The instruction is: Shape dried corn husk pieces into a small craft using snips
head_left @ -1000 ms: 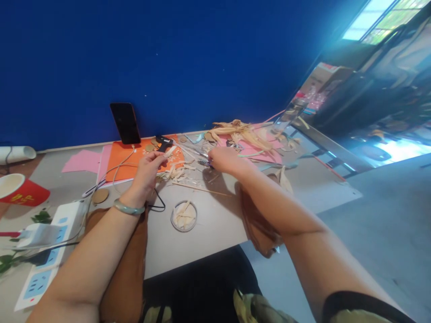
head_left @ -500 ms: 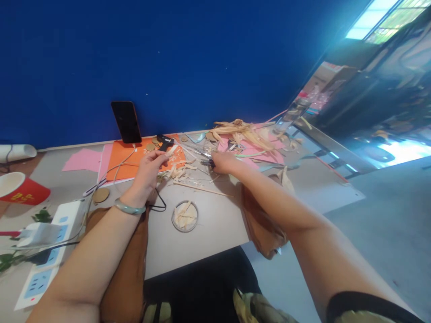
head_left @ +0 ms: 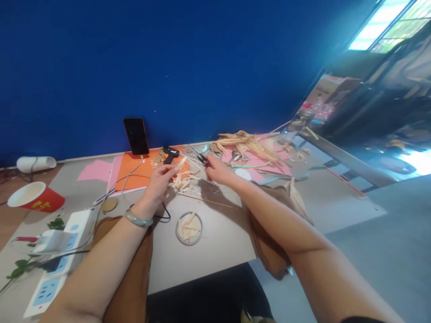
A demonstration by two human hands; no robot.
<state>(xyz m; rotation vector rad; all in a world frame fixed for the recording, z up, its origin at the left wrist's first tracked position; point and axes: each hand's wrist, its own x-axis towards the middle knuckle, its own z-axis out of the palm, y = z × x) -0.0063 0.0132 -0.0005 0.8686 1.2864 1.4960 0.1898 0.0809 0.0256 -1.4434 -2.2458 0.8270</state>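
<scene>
My left hand [head_left: 160, 181], with a bracelet at the wrist, pinches a pale husk strip [head_left: 182, 165] between thumb and fingers. To its right, my right hand [head_left: 217, 170] is closed around dark-bladed scissors [head_left: 202, 158], their tips pointing up and left, apart from the strip. The fingers hide most of the handles. Just behind the left hand lies a black glue gun [head_left: 171, 155]. Cut husk pieces [head_left: 183, 184] are scattered below the hands. Nearer me, a round shallow dish [head_left: 201, 231] holds more pale pieces.
Dried husks [head_left: 247, 140] lie on pink paper at the back right. A phone [head_left: 136, 136] leans against the blue partition [head_left: 202, 67]. On the left are a red paper cup [head_left: 47, 199], a power strip [head_left: 67, 251] with cables, and orange paper [head_left: 131, 172]. A thin stick [head_left: 208, 200] lies mid-table.
The view has shifted, so the scene sits lower and farther right. The scissors have turned in my right hand, and a white disc shows beside that forearm. My left hand still pinches the strip.
</scene>
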